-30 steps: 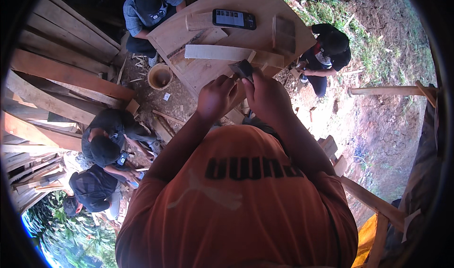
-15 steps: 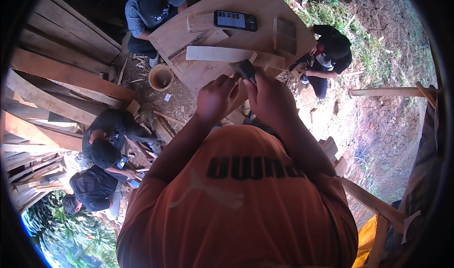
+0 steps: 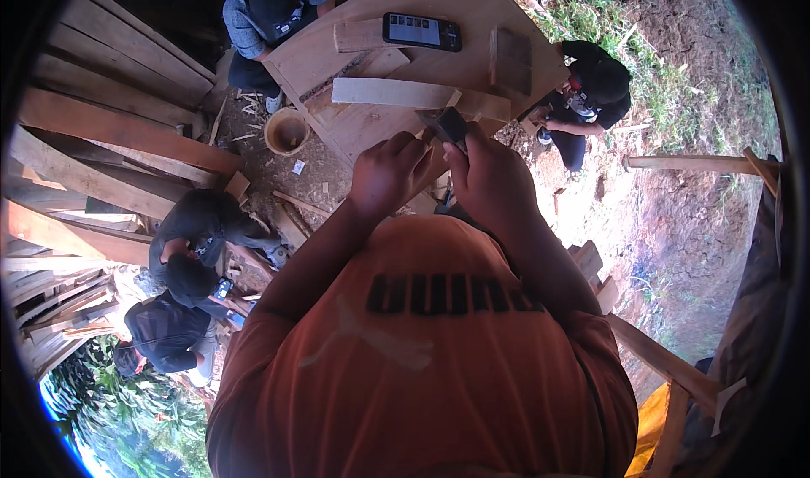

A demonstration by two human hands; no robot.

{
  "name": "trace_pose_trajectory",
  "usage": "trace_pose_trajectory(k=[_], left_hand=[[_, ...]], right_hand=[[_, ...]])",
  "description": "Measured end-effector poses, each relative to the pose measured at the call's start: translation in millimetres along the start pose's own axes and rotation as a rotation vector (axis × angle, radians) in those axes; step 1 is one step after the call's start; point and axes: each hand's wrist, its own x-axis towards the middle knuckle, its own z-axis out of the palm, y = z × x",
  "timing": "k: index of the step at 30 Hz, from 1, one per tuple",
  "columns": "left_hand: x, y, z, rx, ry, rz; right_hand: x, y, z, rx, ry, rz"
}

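In front of my chest, at the near edge of the wooden tabletop (image 3: 380, 128), both hands are close together. My right hand (image 3: 494, 174) is closed round a dark rectangular block (image 3: 451, 125), its thumb pressed against the near side. The block's exact kind does not show. My left hand (image 3: 386, 177) is curled beside it, fingertips close to the block; whatever those fingers grip is hidden. Just beyond the hands, a pale curved wooden board (image 3: 392, 92) lies across the tabletop. A small light wood piece (image 3: 454, 98) shows between the block and that board.
A black phone (image 3: 422, 32) rests on a wood block (image 3: 358, 36). Another wood block (image 3: 511, 60) lies further right. A bucket (image 3: 287, 132) stands on the floor at left, near stacked planks (image 3: 126, 132). Several people crouch or sit around, one (image 3: 595, 86) just right of the table.
The dark block has shifted slightly to the right and turned in my right hand. My left hand stays nearly in place.
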Motion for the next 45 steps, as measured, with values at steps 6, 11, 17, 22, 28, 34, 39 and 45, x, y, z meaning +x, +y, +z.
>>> trace_pose_trajectory(k=[6,11,17,22,28,34,39,45], left_hand=[[-14,-7,9,-0.002,-0.012,-0.012],[-23,-6,-24,-0.102,0.115,-0.179],[-59,-36,-35,0.0,0.052,-0.342],[-81,-34,-33,-0.031,-0.003,-0.436],[-77,-14,-30,-0.158,-0.084,-0.423],[-40,6,-25,-0.266,-0.031,-0.331],[-29,-5,-8,-0.204,-0.048,-0.241],[-31,2,5,-0.256,-0.064,-0.305]], right_hand=[[1,26,22,-0.015,-0.015,0.056],[-5,16,6,0.032,0.033,0.027],[-12,27,32,0.028,-0.084,0.044],[-5,12,14,0.102,-0.002,-0.026],[-15,32,47,0.041,-0.04,-0.015],[-6,19,40,0.021,-0.102,-0.049],[-5,21,39,0.054,-0.161,0.005],[-27,58,21,0.453,-0.443,0.246]])
